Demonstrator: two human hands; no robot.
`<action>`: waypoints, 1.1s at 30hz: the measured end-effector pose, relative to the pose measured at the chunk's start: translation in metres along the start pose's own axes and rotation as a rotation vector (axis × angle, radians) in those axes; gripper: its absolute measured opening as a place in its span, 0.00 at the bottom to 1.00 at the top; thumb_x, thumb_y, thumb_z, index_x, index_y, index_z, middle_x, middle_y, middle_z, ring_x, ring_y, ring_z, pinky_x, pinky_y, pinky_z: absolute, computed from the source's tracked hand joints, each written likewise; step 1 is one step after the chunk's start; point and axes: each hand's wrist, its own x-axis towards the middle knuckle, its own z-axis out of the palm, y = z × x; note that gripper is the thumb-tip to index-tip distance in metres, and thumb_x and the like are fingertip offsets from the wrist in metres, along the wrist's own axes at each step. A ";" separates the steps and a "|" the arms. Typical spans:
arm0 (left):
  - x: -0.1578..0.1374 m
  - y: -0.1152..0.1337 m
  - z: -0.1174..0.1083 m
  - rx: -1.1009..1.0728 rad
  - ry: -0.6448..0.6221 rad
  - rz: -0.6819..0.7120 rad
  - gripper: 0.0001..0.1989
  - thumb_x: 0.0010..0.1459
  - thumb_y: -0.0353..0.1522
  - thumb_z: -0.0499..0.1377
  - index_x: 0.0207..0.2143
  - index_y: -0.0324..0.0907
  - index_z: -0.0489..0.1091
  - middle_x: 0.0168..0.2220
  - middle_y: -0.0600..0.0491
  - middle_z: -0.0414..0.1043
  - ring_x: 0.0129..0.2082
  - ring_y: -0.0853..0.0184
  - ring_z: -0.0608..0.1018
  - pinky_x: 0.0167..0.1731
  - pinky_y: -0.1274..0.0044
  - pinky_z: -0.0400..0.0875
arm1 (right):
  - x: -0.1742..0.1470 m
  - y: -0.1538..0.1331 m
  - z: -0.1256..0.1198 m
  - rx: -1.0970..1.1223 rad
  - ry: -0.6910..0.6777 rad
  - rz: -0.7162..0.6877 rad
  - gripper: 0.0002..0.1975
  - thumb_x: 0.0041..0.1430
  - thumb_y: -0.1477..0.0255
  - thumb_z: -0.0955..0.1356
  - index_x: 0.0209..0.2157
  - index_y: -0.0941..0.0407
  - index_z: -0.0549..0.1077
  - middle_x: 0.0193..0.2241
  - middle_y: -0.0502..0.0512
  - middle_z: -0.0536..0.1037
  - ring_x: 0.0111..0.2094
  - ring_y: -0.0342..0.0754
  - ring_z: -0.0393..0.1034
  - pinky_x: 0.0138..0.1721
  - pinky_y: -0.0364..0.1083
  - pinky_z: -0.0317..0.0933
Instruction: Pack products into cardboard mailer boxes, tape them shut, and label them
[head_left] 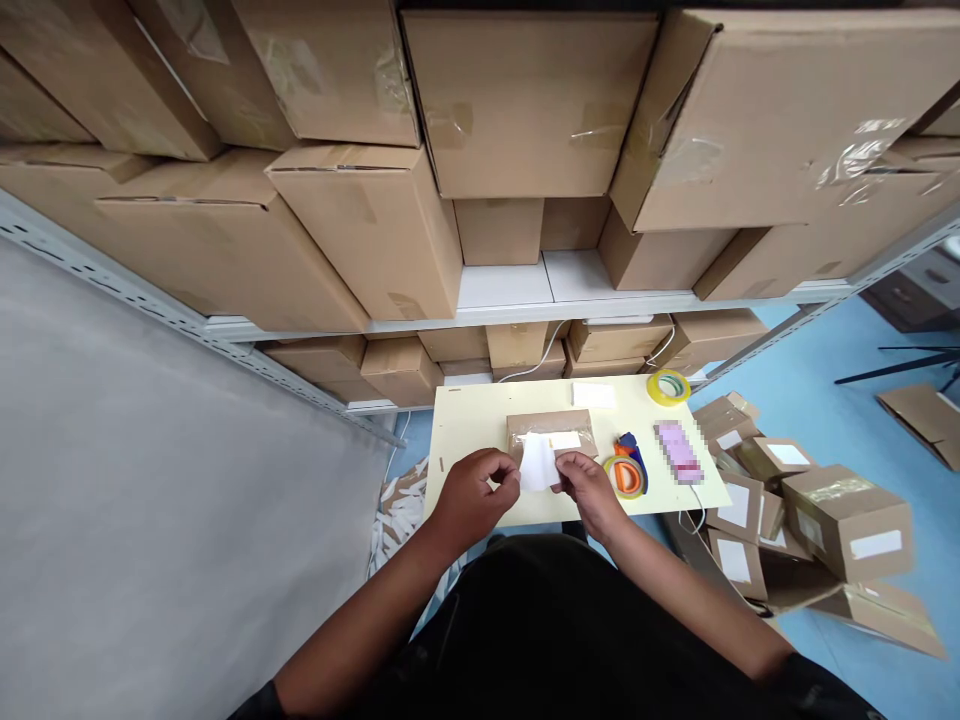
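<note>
A white paper label (pixel 538 463) is held between my two hands, in front of a small taped cardboard box (pixel 529 423) on the pale yellow table. My left hand (pixel 476 492) is closed in a pinch at the label's left edge. On the opposite edge, the thumb and fingers of my right hand (pixel 589 488) grip the label. Part of the box's near side is hidden behind the label and hands. Just right of my right hand lies a blue and orange tape dispenser (pixel 631 470) with a tape roll in it.
On the table (pixel 469 425) are a white stack of paper (pixel 593 395), a yellow tape roll (pixel 668 387) and a blurred pink item (pixel 679 452). Shelves ahead hold cardboard boxes (pixel 532 110). Several labelled boxes (pixel 847 520) lie on the floor at right; a grey wall (pixel 165 480) stands at left.
</note>
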 end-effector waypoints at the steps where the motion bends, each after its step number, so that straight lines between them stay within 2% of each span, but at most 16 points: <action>1: 0.001 -0.003 0.002 -0.015 0.000 -0.031 0.07 0.58 0.30 0.57 0.27 0.43 0.71 0.26 0.57 0.72 0.28 0.70 0.73 0.31 0.79 0.65 | 0.000 -0.002 0.000 -0.002 0.001 0.002 0.12 0.49 0.62 0.76 0.27 0.55 0.74 0.19 0.46 0.72 0.23 0.43 0.64 0.31 0.45 0.59; 5: 0.009 -0.019 0.013 -0.054 0.016 -0.126 0.08 0.60 0.33 0.57 0.28 0.43 0.72 0.27 0.57 0.73 0.29 0.69 0.73 0.31 0.79 0.65 | 0.004 -0.013 -0.005 -0.030 0.034 0.011 0.10 0.49 0.64 0.74 0.25 0.54 0.72 0.16 0.47 0.72 0.22 0.43 0.62 0.29 0.44 0.56; 9: 0.022 -0.038 0.027 -0.082 0.028 -0.241 0.10 0.60 0.37 0.59 0.27 0.43 0.72 0.25 0.58 0.72 0.28 0.69 0.73 0.30 0.79 0.65 | 0.016 -0.023 -0.018 -0.129 0.110 -0.080 0.09 0.51 0.65 0.71 0.24 0.53 0.70 0.16 0.46 0.70 0.22 0.43 0.60 0.29 0.44 0.56; 11: 0.030 -0.047 0.038 -0.070 0.035 -0.312 0.12 0.60 0.39 0.59 0.26 0.43 0.72 0.24 0.58 0.72 0.27 0.69 0.73 0.29 0.78 0.64 | 0.026 -0.027 -0.028 -0.246 0.156 -0.133 0.08 0.52 0.65 0.69 0.24 0.53 0.70 0.17 0.45 0.69 0.23 0.44 0.60 0.29 0.44 0.55; 15: 0.048 -0.068 0.062 -0.012 0.023 -0.401 0.13 0.60 0.39 0.58 0.25 0.44 0.72 0.25 0.58 0.74 0.28 0.67 0.75 0.29 0.77 0.64 | 0.054 -0.031 -0.045 -0.624 0.247 -0.226 0.08 0.51 0.68 0.66 0.21 0.52 0.66 0.20 0.45 0.68 0.24 0.45 0.61 0.27 0.44 0.52; 21: 0.064 -0.092 0.091 0.179 -0.090 -0.469 0.11 0.60 0.36 0.58 0.26 0.44 0.73 0.29 0.54 0.78 0.32 0.65 0.78 0.30 0.76 0.62 | 0.088 -0.025 -0.054 -1.049 0.254 -0.209 0.09 0.55 0.70 0.65 0.22 0.53 0.68 0.21 0.48 0.71 0.25 0.46 0.64 0.28 0.44 0.52; 27: 0.069 -0.107 0.104 0.364 -0.171 -0.479 0.11 0.61 0.37 0.57 0.28 0.45 0.73 0.32 0.53 0.79 0.34 0.62 0.78 0.29 0.75 0.60 | 0.099 -0.015 -0.055 -1.362 0.254 -0.213 0.09 0.60 0.70 0.65 0.27 0.55 0.74 0.33 0.56 0.77 0.33 0.48 0.69 0.34 0.44 0.54; 30: 0.068 -0.113 0.109 0.465 -0.223 -0.457 0.11 0.61 0.36 0.56 0.26 0.44 0.72 0.31 0.50 0.77 0.33 0.61 0.77 0.29 0.74 0.58 | 0.099 -0.010 -0.054 -1.467 0.228 -0.197 0.09 0.62 0.70 0.65 0.32 0.56 0.75 0.38 0.60 0.78 0.39 0.52 0.71 0.38 0.46 0.56; 33: 0.066 -0.117 0.111 0.495 -0.243 -0.436 0.10 0.61 0.35 0.56 0.27 0.44 0.70 0.31 0.50 0.76 0.33 0.60 0.77 0.29 0.73 0.58 | 0.100 -0.006 -0.056 -1.477 0.237 -0.209 0.08 0.62 0.70 0.65 0.37 0.57 0.75 0.40 0.63 0.77 0.43 0.56 0.71 0.43 0.48 0.57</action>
